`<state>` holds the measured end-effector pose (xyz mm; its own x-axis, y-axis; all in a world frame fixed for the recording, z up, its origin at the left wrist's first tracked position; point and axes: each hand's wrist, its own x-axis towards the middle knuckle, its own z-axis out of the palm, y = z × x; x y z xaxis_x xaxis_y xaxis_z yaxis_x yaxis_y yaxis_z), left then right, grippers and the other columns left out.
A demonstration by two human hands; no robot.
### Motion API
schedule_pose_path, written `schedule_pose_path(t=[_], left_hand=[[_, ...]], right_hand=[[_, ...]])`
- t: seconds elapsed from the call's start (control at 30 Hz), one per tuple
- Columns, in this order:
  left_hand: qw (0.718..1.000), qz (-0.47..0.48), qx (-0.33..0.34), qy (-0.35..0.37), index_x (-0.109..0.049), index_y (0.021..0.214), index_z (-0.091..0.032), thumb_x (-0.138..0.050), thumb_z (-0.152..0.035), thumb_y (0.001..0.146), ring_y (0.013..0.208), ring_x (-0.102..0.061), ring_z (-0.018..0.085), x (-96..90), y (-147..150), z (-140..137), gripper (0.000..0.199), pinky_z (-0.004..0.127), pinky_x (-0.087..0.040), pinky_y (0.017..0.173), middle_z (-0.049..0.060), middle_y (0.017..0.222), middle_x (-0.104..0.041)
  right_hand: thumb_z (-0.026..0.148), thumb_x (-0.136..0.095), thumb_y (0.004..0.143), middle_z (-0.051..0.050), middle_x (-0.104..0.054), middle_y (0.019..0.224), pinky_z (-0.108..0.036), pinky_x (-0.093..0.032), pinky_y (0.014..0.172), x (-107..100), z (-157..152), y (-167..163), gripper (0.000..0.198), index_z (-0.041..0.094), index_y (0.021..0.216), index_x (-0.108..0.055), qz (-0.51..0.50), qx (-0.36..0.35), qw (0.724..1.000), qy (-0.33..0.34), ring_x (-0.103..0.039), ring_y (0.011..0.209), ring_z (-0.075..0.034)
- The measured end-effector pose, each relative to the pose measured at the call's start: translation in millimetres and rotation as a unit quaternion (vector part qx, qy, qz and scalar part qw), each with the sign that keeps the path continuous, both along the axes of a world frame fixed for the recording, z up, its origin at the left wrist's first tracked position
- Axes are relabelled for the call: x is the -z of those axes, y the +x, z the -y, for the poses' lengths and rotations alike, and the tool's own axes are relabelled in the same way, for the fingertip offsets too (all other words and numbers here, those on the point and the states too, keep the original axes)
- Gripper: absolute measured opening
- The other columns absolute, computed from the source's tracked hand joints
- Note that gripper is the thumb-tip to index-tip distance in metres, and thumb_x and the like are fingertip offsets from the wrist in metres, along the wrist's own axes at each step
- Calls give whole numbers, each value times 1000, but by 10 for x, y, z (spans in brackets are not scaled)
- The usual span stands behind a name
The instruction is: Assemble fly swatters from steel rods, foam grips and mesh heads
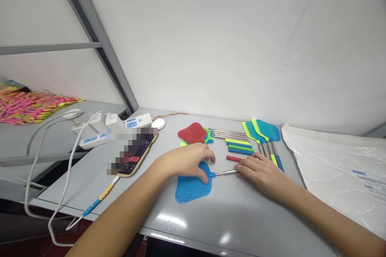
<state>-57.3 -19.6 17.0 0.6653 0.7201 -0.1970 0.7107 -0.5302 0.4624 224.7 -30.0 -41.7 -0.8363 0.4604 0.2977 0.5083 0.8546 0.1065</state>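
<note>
A blue fly swatter (193, 188) lies flat on the grey table, its perforated head to the left and its metal rod running right. Over the top of that head is my left hand (193, 160), thumb and fingers apart, the thumb resting at the swatter's neck. My right hand (261, 172) has its fingers closed over the right end of the rod, which it hides. Just above the right fingertips lies a red handle grip (233, 158). Behind it are several yellow, green and blue handle grips (240, 147) in a row.
Beyond lie a red swatter head (193, 132) on other heads and several metal rods (229, 134). Several swatters with handles (268, 130) stand at right beside a white plastic bag (331, 164). At left are a phone (134, 156), power strips (137, 122) and white cables (70, 160).
</note>
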Motion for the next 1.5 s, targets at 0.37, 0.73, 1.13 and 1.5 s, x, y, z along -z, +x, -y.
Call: schedule_pose_path(t=[0.37, 0.73, 1.13, 1.5], left_hand=[[994, -90, -46, -31, -54, 110, -28, -80, -50, 48, 83, -56, 22, 102, -3, 118, 71, 25, -36, 52, 3, 105, -54], [997, -71, -9, -18, -52, 93, -24, -82, -47, 47, 89, -53, 25, 146, 71, 62, 59, 30, -39, 67, 2, 93, -55], [995, 97, 28, -9, -63, 98, -23, -53, -22, 87, 84, -60, 16, -51, -35, -21, 14, 25, -40, 68, 1, 94, -68], [992, 124, 27, 14, -69, 94, -20, -52, -21, 89, 81, -63, 16, -50, 8, -3, 18, 24, -43, 69, 2, 89, -70]], right_hand=[[21, -39, 99, -5, -65, 91, -33, -36, 78, 53, -16, -27, 23, 18, 105, -60, -2, -5, 1000, 1, -53, 78, -17], [22, -40, 99, -5, -65, 91, -33, -37, 78, 39, 1, -32, 21, 19, 102, -60, -27, -5, 1000, -4, -55, 78, -17], [17, -49, 95, -6, -67, 95, -33, -39, 75, 20, -29, 21, 19, 18, 112, -57, -131, -5, 991, 12, -56, 83, -18], [13, -46, 95, -7, -66, 98, -34, -39, 74, 42, -36, 60, 24, 18, 115, -57, -117, -14, 993, 18, -54, 82, -19]])
